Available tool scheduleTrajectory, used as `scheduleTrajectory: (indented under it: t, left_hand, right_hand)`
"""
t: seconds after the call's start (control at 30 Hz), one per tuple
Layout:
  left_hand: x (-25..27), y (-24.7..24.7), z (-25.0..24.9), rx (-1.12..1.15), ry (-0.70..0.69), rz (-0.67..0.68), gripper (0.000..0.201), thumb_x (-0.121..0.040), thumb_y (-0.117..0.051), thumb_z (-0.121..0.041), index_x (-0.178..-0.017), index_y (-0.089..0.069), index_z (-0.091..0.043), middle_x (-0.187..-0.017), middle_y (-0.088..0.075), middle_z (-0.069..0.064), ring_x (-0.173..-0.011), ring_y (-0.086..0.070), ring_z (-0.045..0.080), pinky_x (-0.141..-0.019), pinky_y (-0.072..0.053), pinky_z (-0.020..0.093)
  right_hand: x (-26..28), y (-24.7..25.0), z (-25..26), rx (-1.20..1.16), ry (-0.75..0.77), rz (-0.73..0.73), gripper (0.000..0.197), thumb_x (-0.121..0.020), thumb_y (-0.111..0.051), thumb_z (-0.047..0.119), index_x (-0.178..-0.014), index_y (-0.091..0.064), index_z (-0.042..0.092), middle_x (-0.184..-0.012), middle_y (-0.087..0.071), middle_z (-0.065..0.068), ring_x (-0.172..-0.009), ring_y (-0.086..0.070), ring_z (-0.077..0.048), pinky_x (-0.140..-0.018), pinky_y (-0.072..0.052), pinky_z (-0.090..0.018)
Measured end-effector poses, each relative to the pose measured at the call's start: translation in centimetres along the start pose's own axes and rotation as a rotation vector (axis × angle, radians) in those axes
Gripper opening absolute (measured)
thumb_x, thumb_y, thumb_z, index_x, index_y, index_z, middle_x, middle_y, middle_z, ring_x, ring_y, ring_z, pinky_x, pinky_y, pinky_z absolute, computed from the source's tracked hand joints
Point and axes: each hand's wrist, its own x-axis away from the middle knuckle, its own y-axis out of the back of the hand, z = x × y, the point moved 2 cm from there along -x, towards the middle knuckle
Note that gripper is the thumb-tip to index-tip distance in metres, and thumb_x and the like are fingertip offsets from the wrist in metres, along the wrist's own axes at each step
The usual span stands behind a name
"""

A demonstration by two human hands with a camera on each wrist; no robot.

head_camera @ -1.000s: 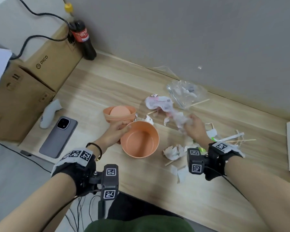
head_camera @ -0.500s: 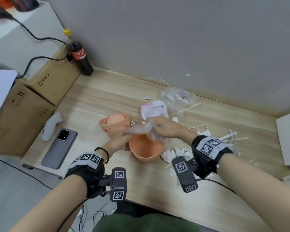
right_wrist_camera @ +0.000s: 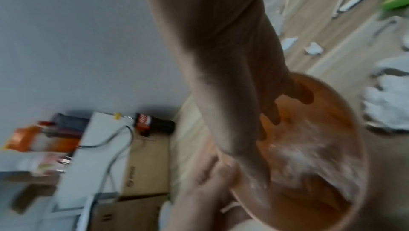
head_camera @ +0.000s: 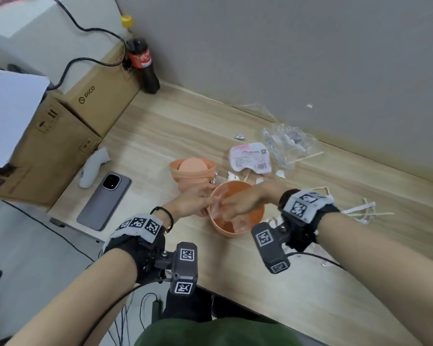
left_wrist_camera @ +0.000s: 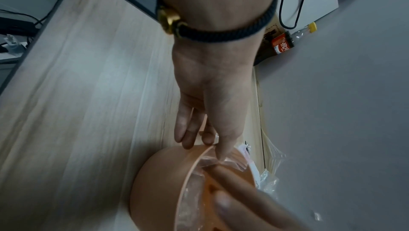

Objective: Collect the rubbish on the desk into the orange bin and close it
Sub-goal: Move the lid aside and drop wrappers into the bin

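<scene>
Right hand now inside bin.

Bin on desk; lid behind it; phone left; wrapper behind right.

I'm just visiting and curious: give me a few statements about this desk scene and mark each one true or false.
1. The right hand reaches into the orange bin, where crumpled clear plastic lies. True.
2. The left hand is resting on the grey phone. False: it holds the bin's rim, with its thumb inside; the phone lies untouched further left.
3. The bin's lid is already on the bin. False: it lies apart on the desk, just behind the bin.
4. A cola bottle stands at the wall in the far left corner of the desk. True.
5. All the rubbish is collected. False: a printed white wrapper, a clear bag and wooden sticks remain on the desk.
</scene>
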Motion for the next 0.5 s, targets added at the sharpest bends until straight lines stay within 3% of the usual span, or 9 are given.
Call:
scheduleTrajectory:
  t: [0.03, 0.1, 0.17, 0.23, 0.33, 0.4, 0.5]
  left_hand:
    - [-0.2, 0.1, 0.0, -0.012, 0.000, 0.002, 0.034, -0.095, -0.058, -0.019, -0.128, -0.054, -0.014, -0.079, -0.059, 0.013, -0.073, -0.053, 0.025, -0.063, -0.049, 0.024]
    - [-0.5, 0.3, 0.0, -0.042, -0.007, -0.014, 0.036, -0.094, -0.060, -0.022, -0.129, -0.054, -0.016, -0.074, -0.055, 0.009, -0.074, -0.054, 0.023, -0.067, -0.050, 0.025]
    - [-0.8, 0.3, 0.1, -0.055, -0.016, -0.036, 0.037, -0.093, -0.062, -0.022, -0.129, -0.054, -0.015, -0.067, -0.051, 0.003, -0.072, -0.054, 0.021, -0.065, -0.050, 0.023]
    - [-1.0, 0.2, 0.1, -0.062, -0.021, -0.054, 0.039, -0.093, -0.062, -0.020, -0.130, -0.054, -0.013, -0.064, -0.051, 0.000, -0.065, -0.054, 0.016, -0.061, -0.050, 0.020]
    - [-1.0, 0.2, 0.1, -0.067, -0.027, -0.060, 0.039, -0.093, -0.062, -0.016, -0.131, -0.053, -0.011, -0.062, -0.049, -0.001, -0.062, -0.053, 0.014, -0.059, -0.050, 0.017]
    - [-0.9, 0.3, 0.1, -0.080, -0.024, -0.057, 0.038, -0.094, -0.060, -0.015, -0.131, -0.052, -0.012, -0.065, -0.049, 0.002, -0.066, -0.055, 0.016, -0.059, -0.051, 0.016]
    - [-0.8, 0.4, -0.2, -0.099, -0.032, -0.048, 0.038, -0.094, -0.060, -0.012, -0.130, -0.052, -0.010, -0.066, -0.049, 0.004, -0.066, -0.056, 0.017, -0.059, -0.051, 0.016]
  right_hand:
    - [0.9, 0.8, -0.3, -0.022, 0.013, -0.035, 0.052, -0.098, -0.042, 0.042, -0.146, -0.029, 0.027, -0.149, -0.033, 0.000, -0.134, -0.036, -0.028, -0.108, -0.036, -0.038]
    - [2.1, 1.9, -0.7, -0.072, 0.067, -0.132, 0.033, -0.098, -0.044, 0.028, -0.129, -0.052, 0.020, -0.120, -0.055, 0.000, -0.114, -0.056, -0.027, -0.087, -0.051, -0.033]
    - [2.4, 2.4, -1.0, -0.175, 0.124, -0.171, 0.023, -0.097, -0.044, 0.014, -0.113, -0.060, 0.013, -0.102, -0.061, 0.000, -0.104, -0.065, -0.028, -0.079, -0.053, -0.032]
    - [1.9, 1.7, -0.9, -0.261, 0.098, -0.120, 0.029, -0.096, -0.042, 0.008, -0.121, -0.057, 0.010, -0.111, -0.058, -0.001, -0.107, -0.064, -0.024, -0.083, -0.053, -0.031]
    - [-1.1, -0.2, -1.1, -0.254, 0.011, 0.002, 0.047, -0.095, -0.043, 0.010, -0.141, -0.039, 0.017, -0.141, -0.042, -0.001, -0.128, -0.046, -0.024, -0.095, -0.049, -0.033]
    - [-2.9, -1.5, -0.6, -0.155, -0.065, 0.064, 0.051, -0.093, -0.046, 0.013, -0.143, -0.035, 0.012, -0.145, -0.039, -0.008, -0.130, -0.044, -0.030, -0.103, -0.045, -0.039]
    - [-4.9, -2.1, -1.3, -0.025, -0.088, 0.074, 0.051, -0.092, -0.040, 0.021, -0.141, -0.036, 0.008, -0.141, -0.043, -0.013, -0.125, -0.047, -0.031, -0.104, -0.044, -0.041]
